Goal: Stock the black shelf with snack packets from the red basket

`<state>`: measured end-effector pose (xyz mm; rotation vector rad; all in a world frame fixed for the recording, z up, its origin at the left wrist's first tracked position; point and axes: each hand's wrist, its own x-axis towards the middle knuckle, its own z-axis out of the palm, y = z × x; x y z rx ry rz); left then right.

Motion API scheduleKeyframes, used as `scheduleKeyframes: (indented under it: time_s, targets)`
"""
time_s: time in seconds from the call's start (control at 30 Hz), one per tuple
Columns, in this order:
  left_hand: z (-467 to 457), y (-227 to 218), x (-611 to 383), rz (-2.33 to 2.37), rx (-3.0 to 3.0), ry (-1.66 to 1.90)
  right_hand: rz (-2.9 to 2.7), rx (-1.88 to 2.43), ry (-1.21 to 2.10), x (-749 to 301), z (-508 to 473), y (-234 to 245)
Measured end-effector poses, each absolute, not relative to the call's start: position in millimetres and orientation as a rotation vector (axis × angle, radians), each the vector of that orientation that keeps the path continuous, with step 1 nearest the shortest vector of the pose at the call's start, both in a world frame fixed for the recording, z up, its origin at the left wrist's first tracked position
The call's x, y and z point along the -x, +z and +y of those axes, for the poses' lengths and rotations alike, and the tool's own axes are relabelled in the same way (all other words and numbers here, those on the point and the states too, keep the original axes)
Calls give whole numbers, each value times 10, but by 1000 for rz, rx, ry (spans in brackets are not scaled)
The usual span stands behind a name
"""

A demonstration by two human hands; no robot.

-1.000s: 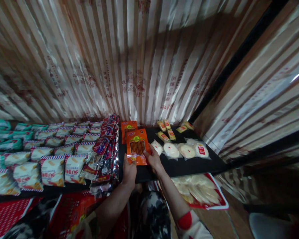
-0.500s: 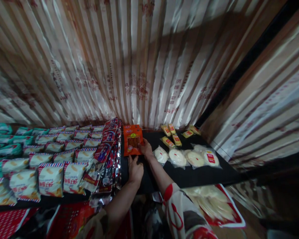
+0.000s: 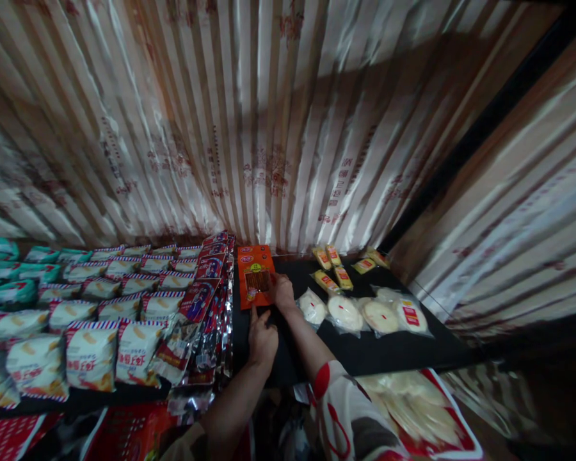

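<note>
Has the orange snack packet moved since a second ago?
Yes. The orange snack packet has slid back toward the striped curtain, now lying farther back than the row of round white cakes.

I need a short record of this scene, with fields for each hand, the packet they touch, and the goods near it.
left hand: fingertip at near edge of the orange packet
right hand: rests on the packet's right edge; grip unclear
packet: lies flat on the black shelf
left of it: red-silver packets
right of it: round white cakes, small yellow packets
</note>
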<state>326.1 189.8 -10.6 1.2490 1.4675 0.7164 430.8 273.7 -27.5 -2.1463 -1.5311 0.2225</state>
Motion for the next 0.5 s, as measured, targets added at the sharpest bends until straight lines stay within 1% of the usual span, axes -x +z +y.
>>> scheduleKeyframes:
  time_s: [0.1,0.2,0.27,0.33,0.43,0.5]
  targets:
    - [1859,-68,-3260,1476,-1304,700,-1567,2185,173,-4250,2689,-298]
    - [1697,-17,-3232,1457,-1367,705,-1563,2183,47,-4154,2551,-312]
    - [1493,2,-3167,1401,-1411,712,-1538,2124,-26,-4088,2412,-297]
    - [1220,-15,-3037,1299,-1467,710,-1500,2008,-32,-4020,2234,-275]
    - [752,-159,-2703,1110,-1551,585,-1409,1780,111,-3888,1880,-257]
    - [459,-353,-2400,1050,-1482,409,-1325,1657,341,-3776,1586,-253]
